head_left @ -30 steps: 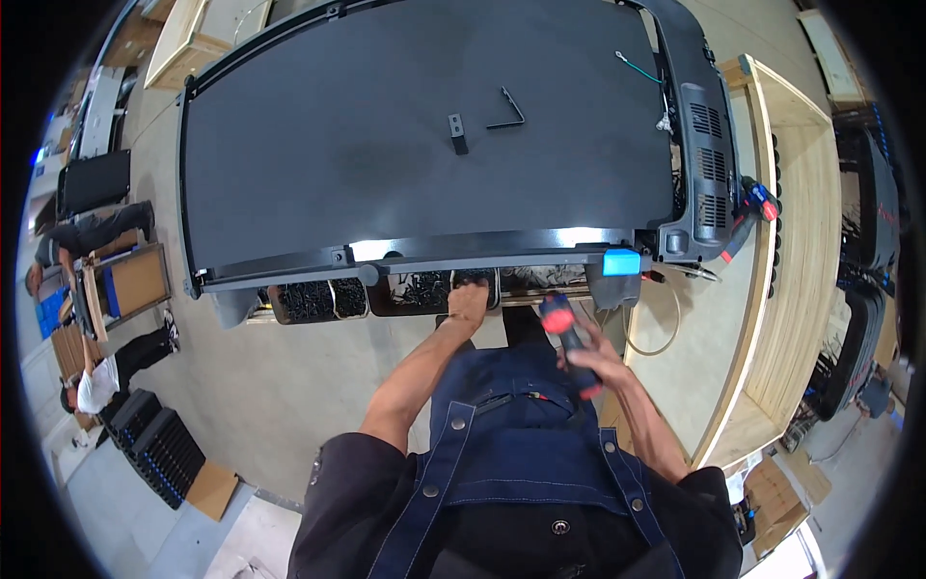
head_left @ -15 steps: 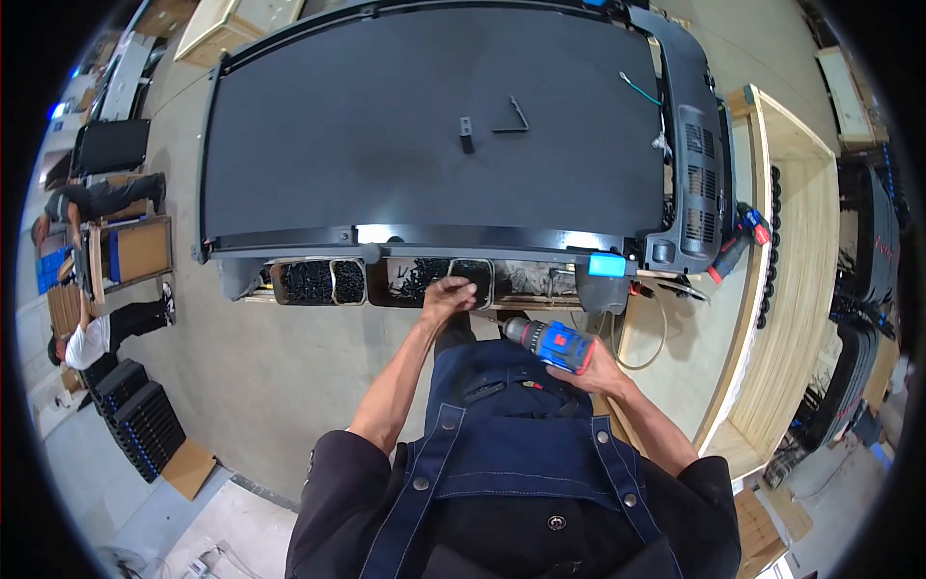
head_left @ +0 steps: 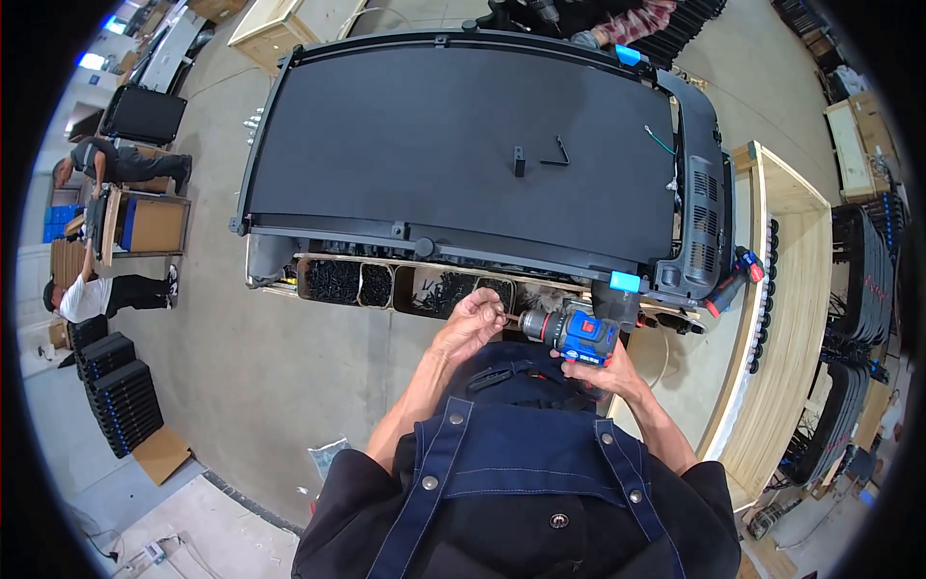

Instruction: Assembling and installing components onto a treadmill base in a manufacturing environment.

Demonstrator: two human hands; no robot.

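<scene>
My right hand (head_left: 610, 372) grips a blue and black cordless drill (head_left: 585, 335) with red accents, its chuck and bit aimed left. Pinched together at the tip of the bit are the fingers of my left hand (head_left: 469, 326); whatever small thing they hold is too small to make out. Just beyond my hands, bins (head_left: 424, 291) of small black fasteners line the near side of a treadmill (head_left: 424, 135) with a black belt. An L-shaped hex key (head_left: 558, 154) and a small black bracket (head_left: 519, 162) lie on that belt.
A long wooden crate (head_left: 786, 318) stands at the right, with another red and black power tool (head_left: 738, 282) by its near wall. Across the treadmill a co-worker's gloved hand (head_left: 586, 40) shows beside a drill. Two people work at a bench (head_left: 154, 227) on the left.
My left hand has come from over the fastener bins to the drill's bit, its fingers now meeting the tip. The drill has risen slightly and shifted right. A co-worker appears at the far side.
</scene>
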